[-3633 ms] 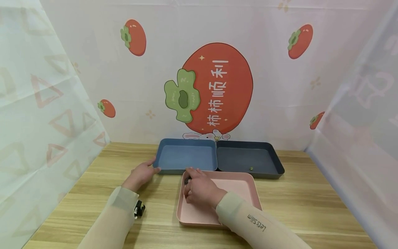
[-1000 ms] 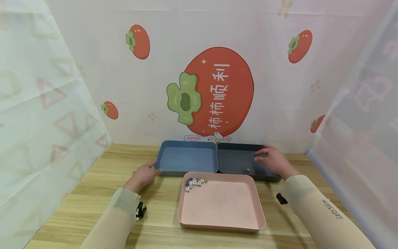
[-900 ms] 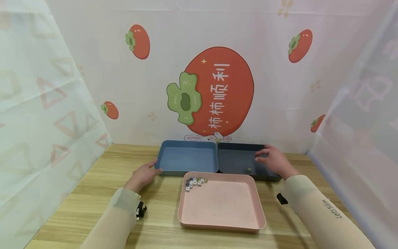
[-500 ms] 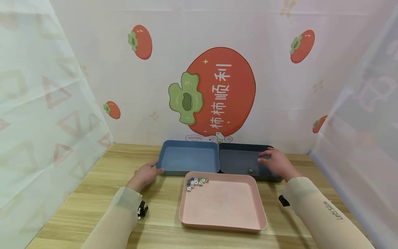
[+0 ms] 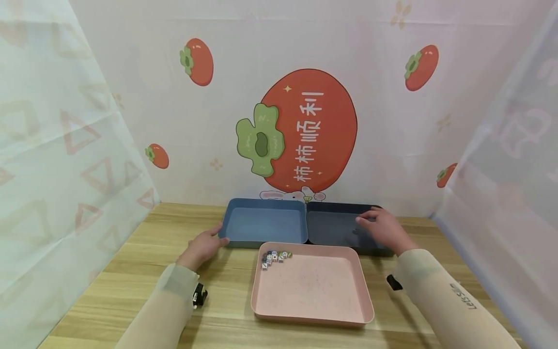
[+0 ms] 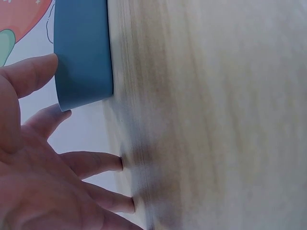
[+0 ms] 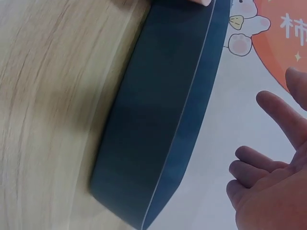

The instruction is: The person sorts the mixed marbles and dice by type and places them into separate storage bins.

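My left hand [image 5: 204,248] rests at the front left corner of a blue tray [image 5: 263,243]. In the left wrist view, its thumb and index finger touch the tray's corner, and the other fingers reach down to the table. My right hand [image 5: 385,230] hovers over the right part of a dark navy tray [image 5: 331,232]. The right wrist view shows its thumb and index finger apart, nothing visible between them. The small green bead seen earlier in the navy tray cannot be made out now; a dark smudge lies below the fingertips.
In front stands a pink tray [image 5: 314,291]. White dice [image 5: 274,258], a few dark beads and green ones crowd its far left corner. All trays sit on a wooden table [image 5: 226,310], with a printed cloth [image 5: 370,145] behind and cloth walls at both sides.
My right hand has left the dice corner of the pink tray for the navy tray. The green bead shifted slightly there, then dropped out of sight. My left hand stays by the blue tray.
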The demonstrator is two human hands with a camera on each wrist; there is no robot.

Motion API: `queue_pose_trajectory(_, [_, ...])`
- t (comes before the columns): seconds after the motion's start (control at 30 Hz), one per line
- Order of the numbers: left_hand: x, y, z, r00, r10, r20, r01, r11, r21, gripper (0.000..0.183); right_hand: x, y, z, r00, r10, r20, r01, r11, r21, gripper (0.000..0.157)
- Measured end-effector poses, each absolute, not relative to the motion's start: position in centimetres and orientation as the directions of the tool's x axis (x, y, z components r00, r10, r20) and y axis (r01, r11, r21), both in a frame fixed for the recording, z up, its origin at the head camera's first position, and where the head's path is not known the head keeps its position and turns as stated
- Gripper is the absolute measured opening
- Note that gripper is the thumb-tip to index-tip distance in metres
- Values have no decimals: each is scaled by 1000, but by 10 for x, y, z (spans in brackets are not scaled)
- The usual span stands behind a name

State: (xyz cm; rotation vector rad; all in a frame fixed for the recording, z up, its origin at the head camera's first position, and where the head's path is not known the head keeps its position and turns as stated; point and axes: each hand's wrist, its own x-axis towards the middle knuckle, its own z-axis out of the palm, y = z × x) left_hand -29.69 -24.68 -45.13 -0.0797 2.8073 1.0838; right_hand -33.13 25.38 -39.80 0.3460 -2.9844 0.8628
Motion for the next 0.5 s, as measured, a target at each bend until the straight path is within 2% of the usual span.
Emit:
queue_pose_trajectory(0.13, [-297,-247,-452,-990,-4,-141,-98,740,665,67,-331,246,-393,-977,-202,62,-200,790,-579,48])
queue_pose_trajectory(0.33, [-297,-247,-452,-989,-6,-145,-102,739,666,67,-328,228,-379,-987,-151,-53,-60,660,-749,64])
queue_pose_trajectory(0.5, [-296,-246,-450,-988,-4,-152,-106,737,667,67,-326,205,-369,-988,-118,-100,14,573,-820,71])
